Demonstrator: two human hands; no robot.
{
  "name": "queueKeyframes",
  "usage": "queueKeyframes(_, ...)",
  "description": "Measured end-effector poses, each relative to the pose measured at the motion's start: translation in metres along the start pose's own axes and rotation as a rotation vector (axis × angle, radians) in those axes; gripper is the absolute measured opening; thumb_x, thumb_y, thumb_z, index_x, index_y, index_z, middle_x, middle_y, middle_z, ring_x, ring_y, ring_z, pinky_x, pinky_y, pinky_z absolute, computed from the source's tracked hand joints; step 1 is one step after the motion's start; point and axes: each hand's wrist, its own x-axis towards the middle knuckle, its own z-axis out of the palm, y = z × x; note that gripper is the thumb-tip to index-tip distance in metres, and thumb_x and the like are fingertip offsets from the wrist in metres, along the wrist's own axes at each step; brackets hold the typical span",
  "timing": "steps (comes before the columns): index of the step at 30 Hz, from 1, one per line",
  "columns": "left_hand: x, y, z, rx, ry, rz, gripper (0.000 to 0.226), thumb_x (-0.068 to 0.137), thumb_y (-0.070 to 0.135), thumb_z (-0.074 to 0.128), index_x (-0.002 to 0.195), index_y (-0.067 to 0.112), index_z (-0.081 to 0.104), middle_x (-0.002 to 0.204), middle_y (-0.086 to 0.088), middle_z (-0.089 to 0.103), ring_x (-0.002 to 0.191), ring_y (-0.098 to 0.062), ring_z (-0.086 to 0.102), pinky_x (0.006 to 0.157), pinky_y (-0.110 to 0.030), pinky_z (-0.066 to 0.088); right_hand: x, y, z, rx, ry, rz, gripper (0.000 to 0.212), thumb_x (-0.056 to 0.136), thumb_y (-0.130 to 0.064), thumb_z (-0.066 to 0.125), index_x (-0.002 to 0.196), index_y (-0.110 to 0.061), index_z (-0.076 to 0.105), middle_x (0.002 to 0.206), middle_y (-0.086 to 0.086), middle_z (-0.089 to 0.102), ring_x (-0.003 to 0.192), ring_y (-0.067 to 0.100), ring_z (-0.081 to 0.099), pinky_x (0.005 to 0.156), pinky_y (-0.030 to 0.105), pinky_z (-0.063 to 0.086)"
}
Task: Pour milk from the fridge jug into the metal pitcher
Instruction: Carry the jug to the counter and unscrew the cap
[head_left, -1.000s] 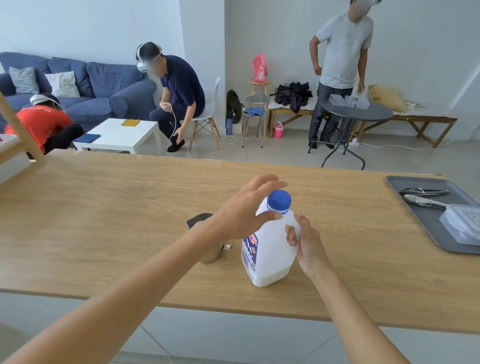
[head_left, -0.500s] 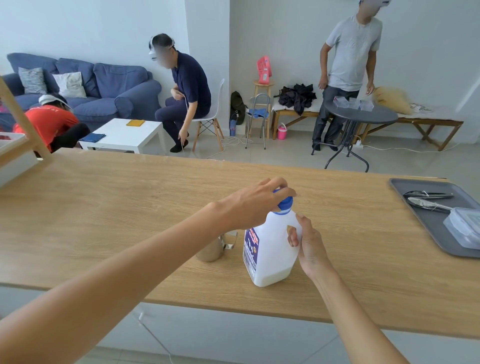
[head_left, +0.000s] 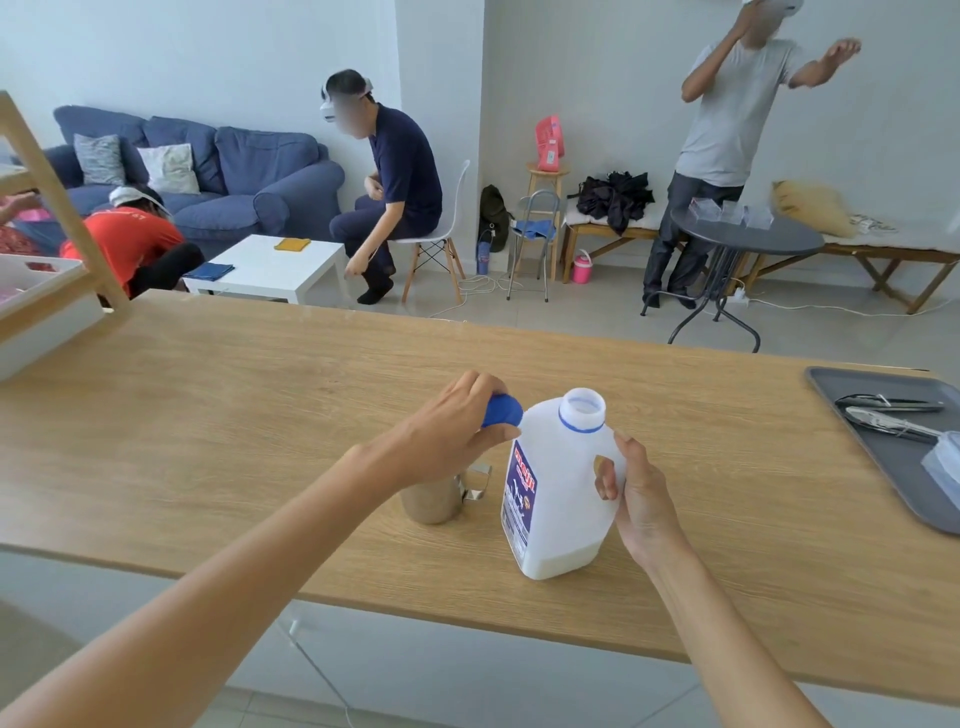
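A white plastic milk jug (head_left: 563, 493) stands upright on the wooden counter (head_left: 208, 415), its mouth uncapped, with a little milk at the bottom. My right hand (head_left: 639, 499) grips the jug's handle on its right side. My left hand (head_left: 452, 431) holds the blue cap (head_left: 501, 411) just left of the jug's neck. The metal pitcher (head_left: 434, 501) stands directly left of the jug, its top hidden under my left hand and wrist; its handle points toward the jug.
A dark grey tray (head_left: 883, 452) with tongs and a clear plastic box lies at the counter's right end. A wooden shelf frame (head_left: 57, 208) with a white bin stands at the far left. Beyond the counter are three people, a sofa and small tables.
My left hand closed on the blue cap, took it off the jug and moved it left, above the pitcher. The jug's mouth is now uncovered. My right hand kept its hold on the handle.
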Motion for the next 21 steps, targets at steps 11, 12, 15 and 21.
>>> queueKeyframes(11, -0.059, -0.086, 0.011, 0.150, -0.104, -0.004, 0.043, 0.093, 0.030, 0.054, 0.132, 0.014, 0.042, 0.125, -0.001, 0.043, 0.103, -0.018, 0.053, 0.086, -0.027, 0.043, 0.002, 0.000, 0.007, 0.010, 0.092, -0.038, 0.044, 0.063, -0.053, 0.061, 0.048, -0.019, 0.037, 0.044, -0.003, 0.033, 0.047, 0.012, 0.030, 0.059, 0.030, 0.025)
queueKeyframes(12, -0.063, -0.095, 0.015, 0.180, -0.118, 0.012, 0.043, 0.092, 0.030, 0.055, 0.131, 0.014, 0.043, 0.125, -0.001, 0.043, 0.104, -0.019, 0.053, 0.086, -0.027, 0.044, 0.002, -0.001, 0.008, 0.012, 0.097, -0.046, 0.043, 0.065, -0.051, 0.060, 0.048, -0.019, 0.037, 0.043, -0.003, 0.033, 0.046, 0.012, 0.030, 0.059, 0.030, 0.025)
queueKeyframes(15, -0.077, -0.120, 0.033, 0.262, -0.178, 0.063, 0.042, 0.092, 0.032, 0.054, 0.129, 0.015, 0.045, 0.125, -0.001, 0.045, 0.106, -0.020, 0.052, 0.087, -0.030, 0.045, 0.003, 0.001, 0.011, 0.019, 0.110, -0.077, 0.046, 0.083, -0.041, 0.054, 0.046, -0.019, 0.037, 0.042, -0.005, 0.034, 0.043, 0.010, 0.032, 0.058, 0.030, 0.025)
queueKeyframes(21, -0.104, -0.166, 0.073, 0.307, -0.300, -0.043, 0.041, 0.090, 0.034, 0.055, 0.127, 0.018, 0.045, 0.125, 0.001, 0.045, 0.106, -0.016, 0.051, 0.093, -0.028, 0.042, 0.004, 0.004, 0.011, -0.014, 0.103, -0.102, 0.041, 0.082, -0.046, 0.052, 0.056, -0.018, 0.036, 0.044, -0.003, 0.035, 0.043, 0.013, 0.034, 0.056, 0.031, 0.027)
